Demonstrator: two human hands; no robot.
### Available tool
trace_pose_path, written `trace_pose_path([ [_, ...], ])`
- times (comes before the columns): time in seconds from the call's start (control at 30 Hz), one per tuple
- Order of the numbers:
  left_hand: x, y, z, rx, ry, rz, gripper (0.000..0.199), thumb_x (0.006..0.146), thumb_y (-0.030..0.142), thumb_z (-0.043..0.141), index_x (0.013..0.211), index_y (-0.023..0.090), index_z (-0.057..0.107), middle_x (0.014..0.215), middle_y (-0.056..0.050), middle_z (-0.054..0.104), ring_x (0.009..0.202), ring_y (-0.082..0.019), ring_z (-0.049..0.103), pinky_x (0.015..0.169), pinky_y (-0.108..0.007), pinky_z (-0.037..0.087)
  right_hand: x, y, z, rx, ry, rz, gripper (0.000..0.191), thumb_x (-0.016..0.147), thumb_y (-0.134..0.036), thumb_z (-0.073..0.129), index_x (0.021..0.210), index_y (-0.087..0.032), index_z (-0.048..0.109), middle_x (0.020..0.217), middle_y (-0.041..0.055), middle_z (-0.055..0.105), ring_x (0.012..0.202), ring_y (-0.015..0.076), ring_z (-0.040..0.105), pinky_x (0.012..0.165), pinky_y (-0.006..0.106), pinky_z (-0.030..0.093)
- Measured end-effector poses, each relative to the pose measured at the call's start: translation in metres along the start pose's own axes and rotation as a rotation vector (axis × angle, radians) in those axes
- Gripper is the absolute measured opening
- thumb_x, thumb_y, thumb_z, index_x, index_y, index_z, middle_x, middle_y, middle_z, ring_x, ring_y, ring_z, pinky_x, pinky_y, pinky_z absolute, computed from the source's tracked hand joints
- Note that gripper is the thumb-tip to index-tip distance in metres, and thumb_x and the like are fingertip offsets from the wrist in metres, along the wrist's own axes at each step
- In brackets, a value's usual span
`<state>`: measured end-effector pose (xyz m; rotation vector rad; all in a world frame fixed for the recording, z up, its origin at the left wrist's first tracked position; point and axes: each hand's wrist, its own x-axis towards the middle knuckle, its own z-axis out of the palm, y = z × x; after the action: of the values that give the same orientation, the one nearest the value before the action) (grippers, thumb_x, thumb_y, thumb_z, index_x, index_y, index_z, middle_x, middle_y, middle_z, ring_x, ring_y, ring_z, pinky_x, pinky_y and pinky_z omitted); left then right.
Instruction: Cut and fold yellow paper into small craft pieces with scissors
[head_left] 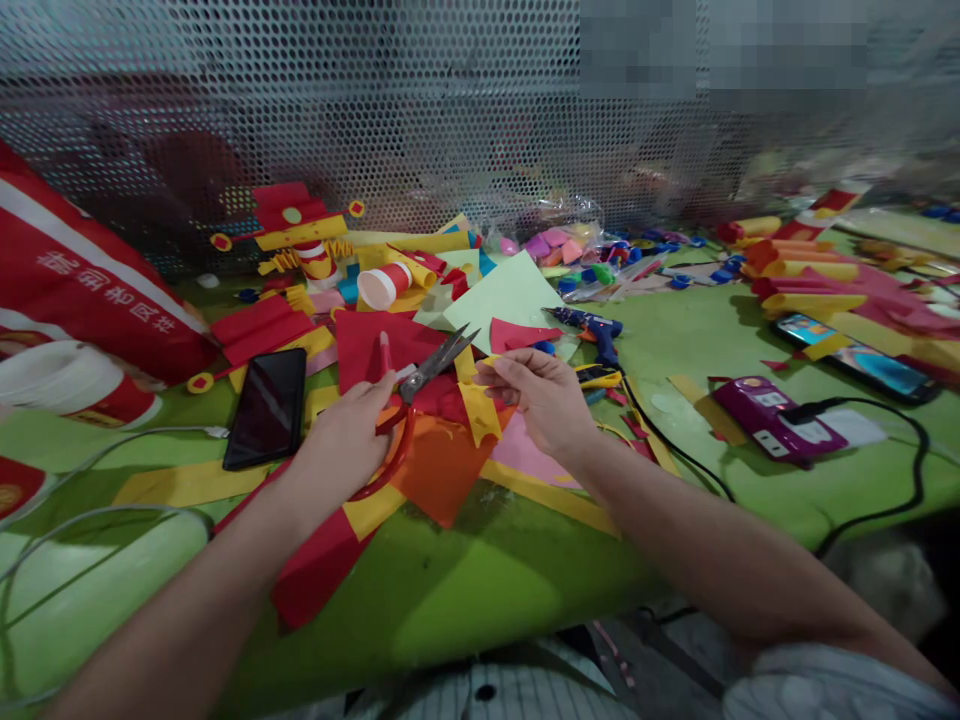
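My left hand (349,430) is closed round the handles of a pair of scissors (435,368) with red-orange grips. The blades point up and to the right, slightly apart. To their right, my right hand (544,395) pinches a small piece of yellow paper (487,366) between thumb and fingertips. Beneath the hands lie a strip of yellow paper (480,405), an orange sheet (442,465), a pink sheet (525,450) and red paper (319,575). A pale green sheet (506,295) is behind them.
A black phone (266,408) lies left, near a red bag (82,270) and paper cups (67,380). Behind stands a paper-cup figure (311,255). A blue glue gun (592,325), yellow-handled cutter (598,377), purple power adapter (776,415) with cable and another phone (855,355) are right.
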<state>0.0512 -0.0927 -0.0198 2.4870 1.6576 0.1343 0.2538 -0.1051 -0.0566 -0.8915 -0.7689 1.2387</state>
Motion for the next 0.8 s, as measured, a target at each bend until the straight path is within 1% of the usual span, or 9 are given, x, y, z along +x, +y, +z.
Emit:
trace_pose_path([
  [0.2,0.009,-0.006,0.008,0.031,-0.175,-0.01,0.059,0.078,0.021,0.046,0.135,0.008,0.038,0.136,-0.018,0.046,0.124,-0.028,0.046,0.1,-0.038,0.038,0.002,0.0,0.0,-0.037,-0.019,0.083,0.025,0.053,-0.038,0.079,0.064,-0.02,0.066,0.064,-0.0007,0.071,0.059,0.0115,0.066,0.055,0.023,0.05],
  [0.3,0.011,-0.008,0.014,0.052,-0.208,-0.007,0.055,0.078,0.024,0.049,0.132,0.012,0.044,0.135,-0.016,0.048,0.124,-0.028,0.046,0.101,-0.038,0.037,0.002,0.001,0.0,-0.058,-0.029,0.103,0.026,0.051,-0.037,0.08,0.063,-0.02,0.065,0.063,-0.001,0.07,0.059,0.0114,0.065,0.055,0.024,0.049],
  [0.37,0.01,-0.008,0.015,0.046,-0.179,-0.003,0.052,0.079,0.028,0.051,0.128,0.012,0.048,0.131,-0.017,0.052,0.123,-0.03,0.047,0.101,-0.04,0.037,0.002,0.002,0.001,-0.074,-0.03,0.113,0.028,0.049,-0.037,0.081,0.061,-0.02,0.063,0.062,-0.0012,0.069,0.06,0.0115,0.065,0.055,0.023,0.049],
  [0.47,0.006,-0.002,0.012,-0.06,-0.009,-0.015,0.042,0.08,0.031,0.05,0.117,0.013,0.057,0.123,-0.017,0.058,0.117,-0.032,0.051,0.101,-0.044,0.036,0.0,0.004,0.002,-0.109,-0.036,0.115,0.029,0.047,-0.038,0.081,0.06,-0.019,0.062,0.059,-0.0018,0.067,0.058,0.0108,0.064,0.054,0.022,0.047],
  [0.53,0.002,0.005,0.011,-0.323,0.057,-0.065,0.035,0.079,0.036,0.052,0.106,0.017,0.063,0.108,-0.013,0.066,0.101,-0.029,0.061,0.092,-0.042,0.044,-0.002,0.008,0.003,-0.141,-0.044,0.091,0.027,0.049,-0.036,0.081,0.06,-0.019,0.062,0.057,-0.0025,0.066,0.057,0.01,0.062,0.054,0.022,0.047],
  [0.6,-0.001,0.015,0.013,-0.781,-0.032,-0.167,0.031,0.079,0.041,0.053,0.094,0.017,0.064,0.085,-0.009,0.07,0.071,-0.022,0.065,0.069,-0.035,0.052,-0.006,0.012,0.003,-0.194,-0.066,0.036,0.022,0.054,-0.034,0.079,0.061,-0.02,0.063,0.057,-0.0029,0.065,0.056,0.0097,0.06,0.055,0.023,0.047],
  [0.63,-0.002,0.02,0.015,-1.039,-0.084,-0.241,0.029,0.08,0.041,0.051,0.087,0.016,0.063,0.079,-0.008,0.069,0.06,-0.018,0.063,0.059,-0.031,0.052,-0.008,0.015,0.003,-0.236,-0.081,0.001,0.019,0.057,-0.032,0.077,0.062,-0.02,0.063,0.058,-0.0027,0.065,0.057,0.0101,0.06,0.056,0.024,0.047],
  [0.73,-0.003,0.034,0.025,-1.617,-0.278,-0.364,0.025,0.085,0.032,0.049,0.076,0.012,0.062,0.069,-0.007,0.067,0.059,-0.014,0.063,0.057,-0.025,0.052,-0.017,0.021,0.003,-0.448,-0.155,-0.137,0.008,0.065,-0.027,0.07,0.065,-0.021,0.065,0.072,0.0011,0.07,0.066,0.0134,0.063,0.064,0.029,0.05],
  [0.8,-0.003,0.04,0.032,-1.802,-0.274,-0.412,0.023,0.087,0.023,0.046,0.075,0.011,0.062,0.066,-0.005,0.065,0.059,-0.012,0.063,0.06,-0.024,0.053,-0.022,0.022,0.004,-0.634,-0.214,-0.251,0.004,0.067,-0.022,0.068,0.064,-0.021,0.065,0.086,0.0037,0.071,0.077,0.0161,0.066,0.073,0.033,0.051],
])
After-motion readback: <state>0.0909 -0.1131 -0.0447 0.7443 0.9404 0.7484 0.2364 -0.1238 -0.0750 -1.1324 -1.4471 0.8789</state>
